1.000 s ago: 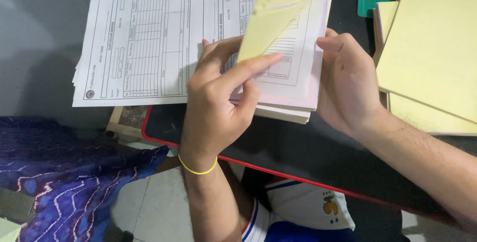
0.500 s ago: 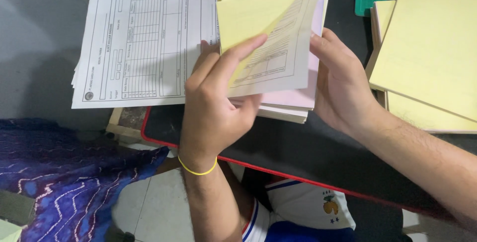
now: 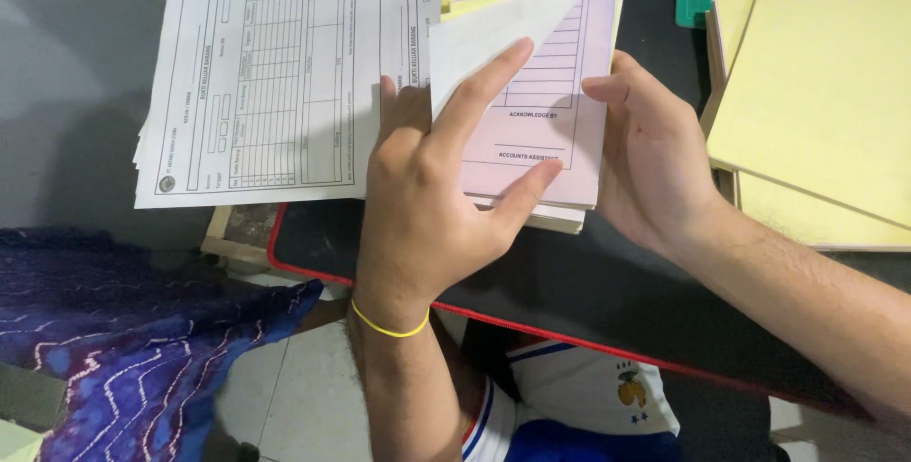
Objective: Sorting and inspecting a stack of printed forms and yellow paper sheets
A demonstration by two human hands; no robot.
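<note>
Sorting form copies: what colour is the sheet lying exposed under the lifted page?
Pale pink sheet, clearest in the head view.
</note>
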